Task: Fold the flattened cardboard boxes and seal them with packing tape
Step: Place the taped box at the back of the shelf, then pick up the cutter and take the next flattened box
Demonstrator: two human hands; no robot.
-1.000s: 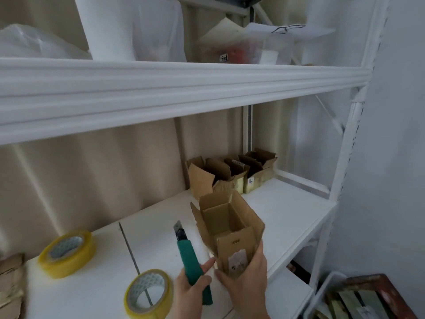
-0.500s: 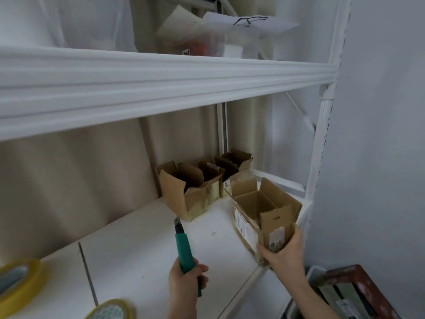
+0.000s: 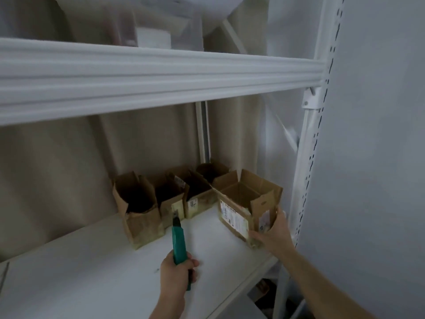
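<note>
The right hand [image 3: 273,236] gripped the open box [image 3: 247,203]; the left hand [image 3: 178,271] clutched one green cutter [image 3: 179,244]. Four more boxes [image 3: 140,215] stood beyond it.

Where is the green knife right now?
The green knife is in the left hand, low in the middle, pointing up before the row of open boxes.

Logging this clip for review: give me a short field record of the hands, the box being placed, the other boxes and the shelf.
left hand: grips green utility knife, blade end up
right hand: holds open-topped cardboard box at its near end
box position: at the right end of the white shelf; contact with shelf unclear
other boxes: open-topped, in a row at the back
top flaps: all open, unsealed
tape: none in view
</note>
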